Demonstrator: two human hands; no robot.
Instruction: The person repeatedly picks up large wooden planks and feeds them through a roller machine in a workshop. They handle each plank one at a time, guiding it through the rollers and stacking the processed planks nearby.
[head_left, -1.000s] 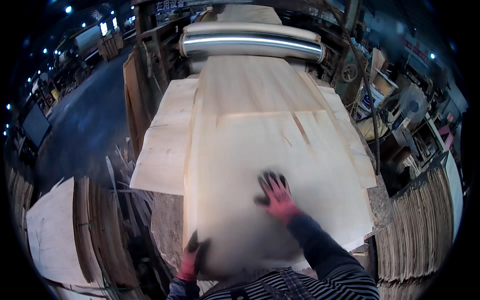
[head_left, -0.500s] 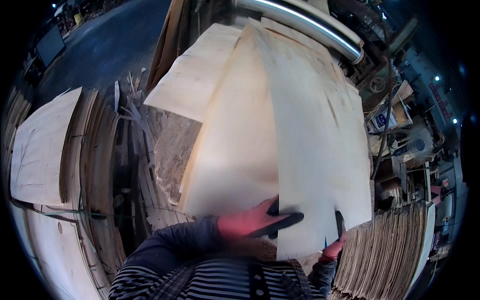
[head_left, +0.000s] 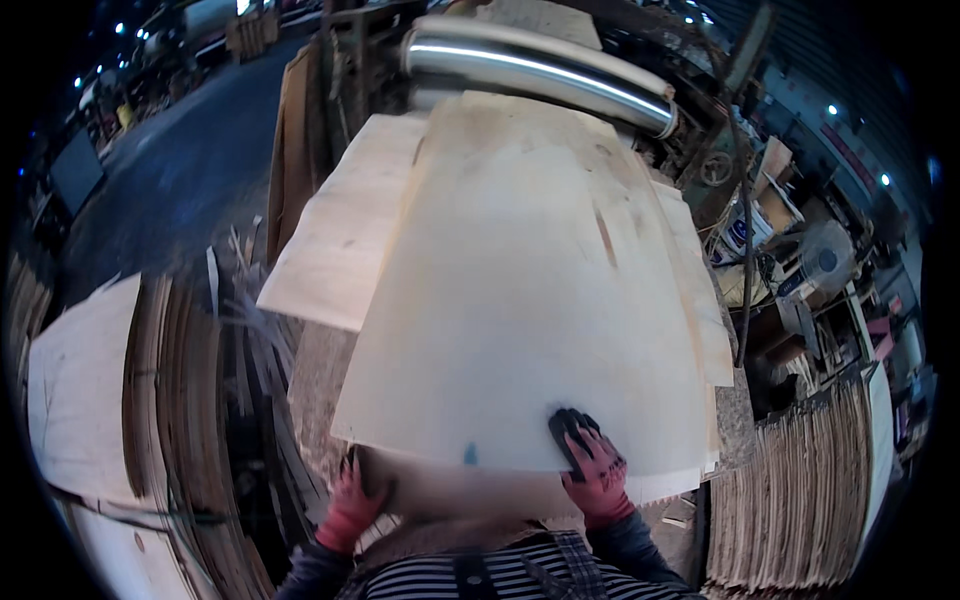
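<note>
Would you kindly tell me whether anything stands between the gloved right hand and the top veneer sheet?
Nothing visible does: the gloved right hand appears to rest on the top veneer sheet, at its near edge, with no other object showing between them.

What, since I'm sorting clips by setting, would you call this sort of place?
Probably a woodworking shop, perhaps one making plywood: a large pale wood sheet lies in front of a shiny metal roller, and a thick stack of thin sheets sits at the right.
</note>
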